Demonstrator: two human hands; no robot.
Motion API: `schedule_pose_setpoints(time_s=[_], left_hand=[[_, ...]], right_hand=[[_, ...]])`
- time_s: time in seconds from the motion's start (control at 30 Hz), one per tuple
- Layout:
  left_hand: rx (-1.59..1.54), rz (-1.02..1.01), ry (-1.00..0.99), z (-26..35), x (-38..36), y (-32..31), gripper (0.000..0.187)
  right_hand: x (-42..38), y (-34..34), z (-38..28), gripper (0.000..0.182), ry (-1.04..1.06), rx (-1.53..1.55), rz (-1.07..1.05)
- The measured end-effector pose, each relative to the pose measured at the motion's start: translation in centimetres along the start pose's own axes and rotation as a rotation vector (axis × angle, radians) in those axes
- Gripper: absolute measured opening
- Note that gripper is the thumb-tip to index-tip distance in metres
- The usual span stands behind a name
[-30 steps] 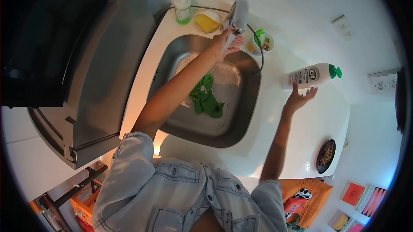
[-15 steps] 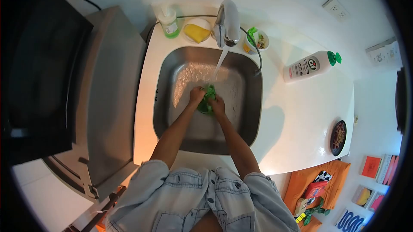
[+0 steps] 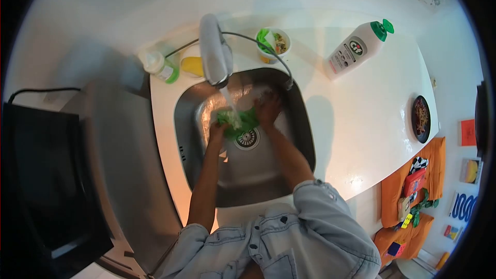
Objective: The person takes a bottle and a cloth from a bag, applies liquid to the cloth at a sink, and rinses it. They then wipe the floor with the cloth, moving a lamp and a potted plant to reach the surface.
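Note:
A wet green cloth [image 3: 245, 119] is stretched between my two hands inside the steel sink [image 3: 253, 175], above the drain [image 3: 247, 138]. Water runs from the faucet [image 3: 214, 51] onto it. My left hand [image 3: 217, 130] is closed on the cloth's left end. My right hand [image 3: 268, 108] grips the right end, its fingers somewhat blurred by motion.
Behind the sink stand a soap bottle [image 3: 161, 67], a yellow sponge [image 3: 192, 66] and a tub of scraps [image 3: 281, 42]. A cable loops past the faucet. To the right are a Cif bottle [image 3: 356, 49] and a dark bowl of food [image 3: 421, 118].
The bunched cloth is now spread wide as my hands moved apart, my right hand going up and right. The drain has come into sight. My head view has shifted and tilted.

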State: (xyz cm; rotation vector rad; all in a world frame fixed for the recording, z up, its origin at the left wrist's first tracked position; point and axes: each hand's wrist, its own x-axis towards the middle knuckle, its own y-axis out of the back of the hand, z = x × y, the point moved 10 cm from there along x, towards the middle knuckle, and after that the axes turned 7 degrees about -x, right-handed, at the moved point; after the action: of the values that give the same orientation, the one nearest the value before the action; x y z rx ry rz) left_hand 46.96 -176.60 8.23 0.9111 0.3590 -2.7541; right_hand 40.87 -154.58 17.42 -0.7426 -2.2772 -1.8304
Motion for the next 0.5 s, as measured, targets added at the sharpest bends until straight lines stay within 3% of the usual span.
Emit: schedule_pose_setpoints(time_s=[0.07,0.1,0.17,0.27,0.37,0.43,0.47,0.5], left_hand=[[-0.212,0.007,-0.016,-1.5,2.2,-1.1,0.027],[-0.318,0.013,-0.021,-2.6,3.1,-1.5,0.029],[-0.45,-0.004,-0.04,-3.1,3.6,-2.2,0.031],[-0.494,-0.008,-0.052,-2.4,4.1,-2.8,0.033],[-0.481,0.033,-0.026,-1.8,4.4,-2.4,0.035],[-0.482,0.029,0.035,-1.7,4.3,-1.3,0.037],[-0.517,-0.003,0.081,-2.4,3.8,-0.7,0.037],[-0.55,-0.033,0.128,-3.0,3.3,0.0,0.037]], right_hand=[[-2.8,1.4,-3.1,0.028,0.0,0.085,0.014],[-4.9,0.3,-5.3,0.022,0.006,0.308,-0.118],[-7.7,-1.2,-6.3,0.019,-0.316,0.525,-0.268],[-8.1,0.7,-10.1,0.013,-0.097,0.642,-0.286],[-3.4,-2.3,-6.8,0.012,-0.157,1.108,-0.311],[1.6,-6.3,-1.7,0.014,-0.094,0.895,-0.334],[2.5,-7.4,0.0,0.016,-0.038,0.595,-0.341],[2.7,-4.4,-0.2,0.017,-0.015,0.383,-0.174]])
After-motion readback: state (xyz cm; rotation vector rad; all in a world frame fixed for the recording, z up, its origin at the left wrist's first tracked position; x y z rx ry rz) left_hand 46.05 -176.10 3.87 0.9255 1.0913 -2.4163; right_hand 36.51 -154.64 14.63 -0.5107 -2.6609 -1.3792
